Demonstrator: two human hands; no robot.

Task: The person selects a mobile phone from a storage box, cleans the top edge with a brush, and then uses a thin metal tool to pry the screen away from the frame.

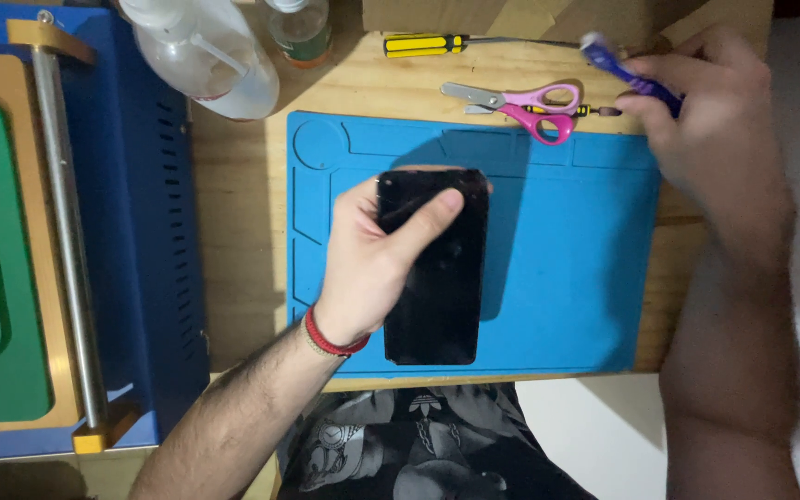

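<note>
Black and glossy, the phone (437, 268) lies flat on the blue mat (567, 278) on the wooden worktop (233, 250). The left hand (377, 255) pins its upper part, thumb pressed across the glass and fingers curled over the top left edge. It looks thin, stiff, slippery and easy to crack, so the long side edges seem the safest place to hold it. The right hand (696, 111) hovers above the mat's far right corner, fingers pinched on a blue tool (627, 72); its tip is blurred and its kind is hard to tell. Pink scissors (520, 104) and a yellow screwdriver (437, 43) lie beyond the mat.
</note>
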